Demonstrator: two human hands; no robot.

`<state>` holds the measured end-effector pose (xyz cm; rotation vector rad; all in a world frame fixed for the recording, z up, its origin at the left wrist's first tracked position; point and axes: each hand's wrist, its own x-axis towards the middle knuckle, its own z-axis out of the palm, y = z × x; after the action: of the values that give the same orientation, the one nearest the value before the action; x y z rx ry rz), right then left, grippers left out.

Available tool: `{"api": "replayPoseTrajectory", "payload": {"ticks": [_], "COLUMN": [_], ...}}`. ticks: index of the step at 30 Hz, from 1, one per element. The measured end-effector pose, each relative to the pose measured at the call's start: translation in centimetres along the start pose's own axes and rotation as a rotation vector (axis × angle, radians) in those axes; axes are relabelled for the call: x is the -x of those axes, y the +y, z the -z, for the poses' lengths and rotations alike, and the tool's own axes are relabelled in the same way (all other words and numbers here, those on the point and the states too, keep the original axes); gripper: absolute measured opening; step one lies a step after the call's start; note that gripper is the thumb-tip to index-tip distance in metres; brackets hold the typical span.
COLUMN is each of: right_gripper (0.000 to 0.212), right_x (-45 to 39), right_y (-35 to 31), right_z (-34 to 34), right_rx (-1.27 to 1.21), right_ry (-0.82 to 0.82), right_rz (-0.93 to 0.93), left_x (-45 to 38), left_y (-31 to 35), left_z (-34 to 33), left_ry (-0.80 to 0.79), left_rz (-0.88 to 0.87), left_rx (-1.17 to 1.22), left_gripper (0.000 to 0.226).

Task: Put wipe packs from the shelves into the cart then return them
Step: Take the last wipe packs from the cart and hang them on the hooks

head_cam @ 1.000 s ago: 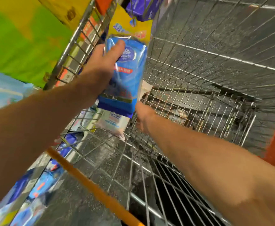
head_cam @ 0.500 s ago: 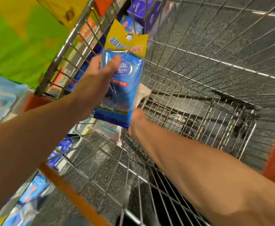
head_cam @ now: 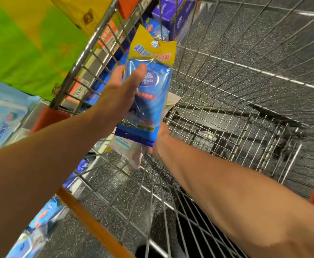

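A: Nearest, what's new?
B: The left hand has lifted the glossy blue wipe pack higher above the wire cart, likely shelf-bound.
A: Farther?
B: The right hand reaches 1 pale soft pack; its fingers are hidden, so I cannot tell.

Shop aisle. Wire shopping cart around the gripping hands; left of the grip, shelf price tags and stacked packaged goods.
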<state>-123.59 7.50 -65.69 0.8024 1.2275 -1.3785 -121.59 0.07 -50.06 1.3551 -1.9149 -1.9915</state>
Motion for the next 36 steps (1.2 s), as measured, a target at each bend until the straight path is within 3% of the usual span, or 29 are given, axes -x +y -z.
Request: {"api": "replayPoseTrajectory", "payload": {"ticks": [4,8,9,11,13,15,18,19,21,23,27,32,36], "right_gripper": [0.116,0.142,0.139,0.110,0.069,0.052,0.074,0.077,0.080,0.084,0.075,0.064,0.055], "right_x": [-1.0,-6.6,-6.6,-3.3,2.1,4.0,6.2,6.8,8.8,11.6,18.0,26.3,34.0], "right_y": [0.7,1.7,1.2,-0.8,-3.2,-4.8,-6.9,-7.6,-8.9,-9.9,-11.1,-11.2,-10.5], "right_z": [0.5,2.8,3.4,4.2,4.3,5.7,7.8,8.3,9.4,10.5,11.6,9.8,6.0], "right_rx": [0.011,0.030,0.059,0.082,0.083,0.028,-0.032,-0.021,0.027,0.098,0.225,0.237,0.255], "right_ry": [-0.042,-0.119,-0.126,-0.126,-0.149,-0.172,-0.156,-0.125,-0.068,-0.034,-0.003,-0.050,-0.169], "right_rz": [0.083,0.099,0.110,0.132,0.136,0.129,0.223,0.267,0.325,0.381,0.525,0.629,0.724], "left_x": [0.1,0.3,0.1,0.0,-0.1,0.2,1.5,1.9,3.1,4.7,9.0,16.4,22.5], "left_y": [0.1,0.2,0.1,0.3,0.3,0.4,1.5,1.8,2.5,3.2,5.9,10.0,12.9], "left_z": [0.2,0.6,0.7,0.7,0.6,0.4,-0.4,-0.7,-1.3,-1.6,-0.5,2.8,6.9], "left_ry": [-0.010,-0.040,-0.043,-0.065,-0.070,-0.084,-0.023,0.000,-0.007,0.001,0.125,0.261,0.298], "left_rz": [0.009,0.014,0.042,0.098,0.124,0.120,0.176,0.174,0.115,0.058,-0.086,-0.186,-0.241], "left_rx": [0.001,-0.008,0.012,0.051,0.071,0.130,0.201,0.237,0.303,0.295,0.256,0.318,0.402], "left_gripper": [0.030,0.065,0.079,0.089,0.077,0.066,0.093,0.090,0.061,0.055,0.093,0.089,0.108]}}
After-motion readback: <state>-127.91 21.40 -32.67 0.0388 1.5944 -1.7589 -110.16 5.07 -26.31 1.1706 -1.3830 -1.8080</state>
